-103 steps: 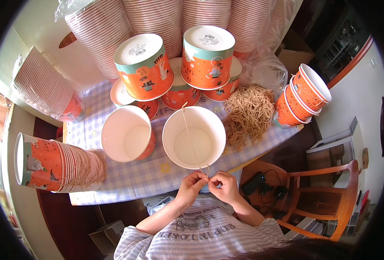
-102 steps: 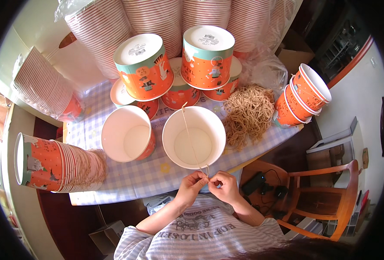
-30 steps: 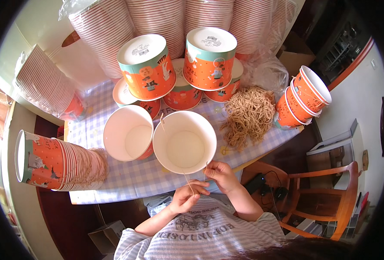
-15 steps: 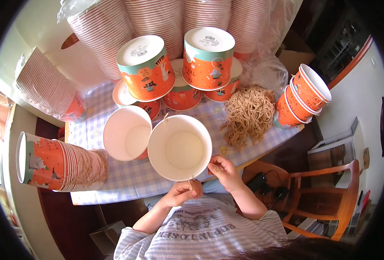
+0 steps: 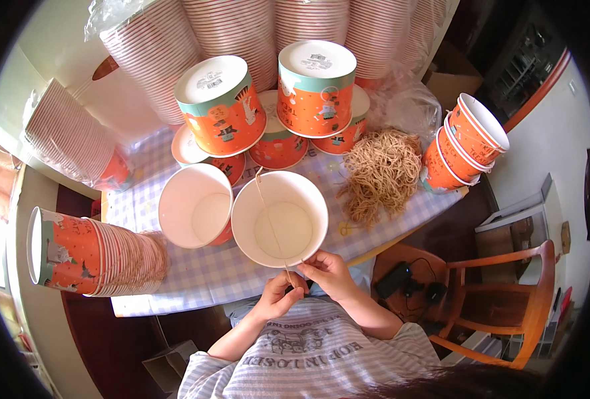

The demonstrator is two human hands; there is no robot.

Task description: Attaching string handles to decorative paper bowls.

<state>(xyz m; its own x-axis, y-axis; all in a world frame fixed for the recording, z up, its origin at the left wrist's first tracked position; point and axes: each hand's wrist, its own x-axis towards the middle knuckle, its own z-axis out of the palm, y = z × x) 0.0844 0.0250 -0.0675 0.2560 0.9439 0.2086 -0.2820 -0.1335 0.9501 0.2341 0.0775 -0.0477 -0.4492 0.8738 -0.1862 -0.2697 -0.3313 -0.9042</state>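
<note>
A white-lined paper bucket point(image 5: 281, 229) faces me with its mouth up, at the table's near edge. A thin brown string point(image 5: 270, 214) runs taut across its opening, from a knot at the far rim to the near rim. My left hand point(image 5: 280, 298) is closed just below the near rim, pinching the string's near end. My right hand point(image 5: 330, 275) is closed on the near right rim, thumb and finger at the edge by the string. Its other fingers are partly hidden. Left of this bucket, almost touching, a second open bucket point(image 5: 187, 207) leans slightly.
Upturned orange buckets point(image 5: 225, 120) are piled behind. A heap of brown strings point(image 5: 383, 174) lies to the right, beside nested buckets point(image 5: 458, 149). A long nested stack point(image 5: 98, 256) lies at left. Wrapped bucket stacks point(image 5: 231, 40) line the back. A wooden chair point(image 5: 494, 299) stands right.
The string, slack at the far rim before, is now stretched across the opening. My right hand has moved left along the rim towards my left hand. The bucket has shifted slightly up and right.
</note>
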